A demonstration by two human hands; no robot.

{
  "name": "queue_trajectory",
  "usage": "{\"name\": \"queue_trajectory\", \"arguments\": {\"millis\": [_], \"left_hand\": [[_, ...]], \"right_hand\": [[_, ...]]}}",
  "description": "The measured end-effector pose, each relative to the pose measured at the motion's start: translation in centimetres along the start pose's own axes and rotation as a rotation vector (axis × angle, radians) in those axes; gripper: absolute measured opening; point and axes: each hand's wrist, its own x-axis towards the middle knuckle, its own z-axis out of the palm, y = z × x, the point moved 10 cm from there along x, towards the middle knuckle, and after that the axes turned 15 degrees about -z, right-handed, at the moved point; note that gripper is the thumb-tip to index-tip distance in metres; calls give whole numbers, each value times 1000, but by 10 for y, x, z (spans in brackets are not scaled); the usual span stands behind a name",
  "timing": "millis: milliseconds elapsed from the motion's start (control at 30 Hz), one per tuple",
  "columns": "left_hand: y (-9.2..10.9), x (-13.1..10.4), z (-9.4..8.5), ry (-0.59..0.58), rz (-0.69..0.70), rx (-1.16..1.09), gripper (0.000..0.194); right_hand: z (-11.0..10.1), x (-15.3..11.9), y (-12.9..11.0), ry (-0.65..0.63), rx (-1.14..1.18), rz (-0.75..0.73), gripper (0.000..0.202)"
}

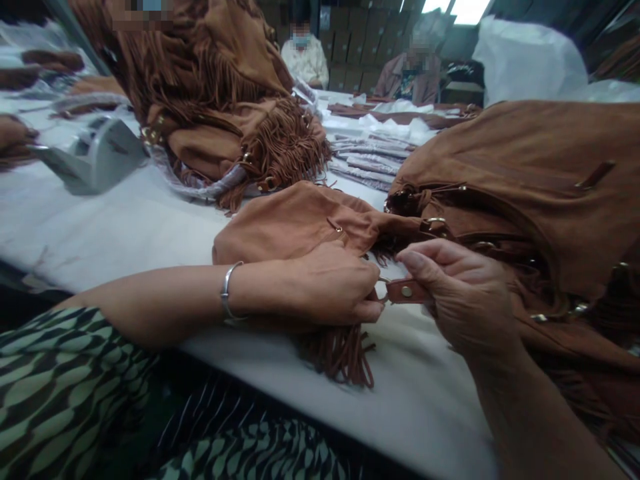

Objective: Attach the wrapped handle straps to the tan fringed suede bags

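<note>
My left hand [335, 283] is closed, its fingers pinched at a small metal ring [384, 288]. Most of what lies inside its grip is hidden. From that ring a short brown leather strap [407, 291] with a round brass-coloured rivet runs to my right hand [463, 287], which grips the other end between thumb and fingers. Just behind my left hand lies a tan suede bag [290, 220] with a zip pull. A brown fringe tassel [347, 353] hangs out below the left hand onto the white table [415, 387].
Fringed brown bags [215, 87] are piled at the back left, near a grey tape dispenser [95, 157]. A large brown bag [530, 153] stands close on the right. Plastic-wrapped straps [367, 160] lie behind. Two people [305, 60] sit across the table.
</note>
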Motion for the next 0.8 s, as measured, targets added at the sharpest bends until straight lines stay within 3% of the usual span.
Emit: {"name": "queue_trajectory", "arguments": {"millis": [67,133,267,367,433,633,700,800], "left_hand": [[3,0,9,-75,57,2,29],[7,-3,17,-149,146,-30,28],[11,-7,30,-240,279,-136,24],[10,-6,36,-297,280,-209,19],[11,-5,37,-332,272,-250,16],[19,-2,36,-403,294,-392,11],[13,2,37,-397,228,-427,9],[1,6,36,-375,139,-493,21]], "right_hand": [[14,-4,8,-186,-32,83,30],[19,-6,7,-272,-118,50,32],[7,-5,-7,-148,-448,-191,21],[10,-7,-21,-145,-768,-427,14],[12,-7,-23,-148,-838,-513,13],[-4,-4,-17,-12,-746,-430,18],[-5,-3,-15,-6,-748,-408,16],[-3,1,-11,-48,-782,-376,12]]}}
